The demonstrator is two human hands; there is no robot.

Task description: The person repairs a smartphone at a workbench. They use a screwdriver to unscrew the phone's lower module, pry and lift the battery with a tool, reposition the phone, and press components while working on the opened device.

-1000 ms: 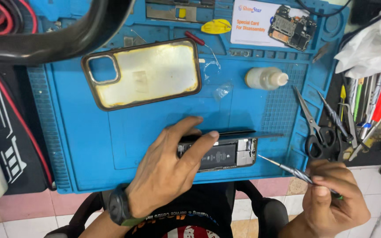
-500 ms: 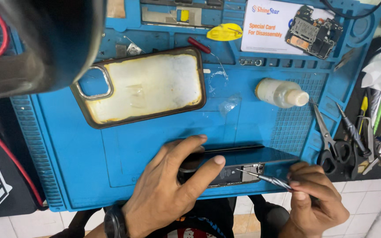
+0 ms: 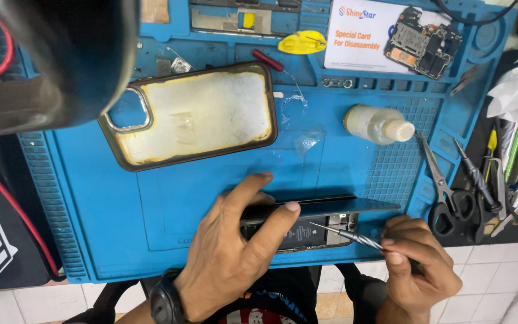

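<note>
Screwdriver (image 3: 349,236) tip moved onto opened phone (image 3: 307,225); right hand (image 3: 418,270) grips it, left hand (image 3: 232,252) apparently clamps phone.

A white card (image 3: 355,36) with orange and blue print lies flat at the far edge of my blue mat (image 3: 91,204), toward its right corner. The phone's dark screen (image 3: 331,206) stands lifted on edge near the mat's front edge.

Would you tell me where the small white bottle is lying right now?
In the head view, the small white bottle lies on its side at the blue mat's right, just above the scissors.
</note>
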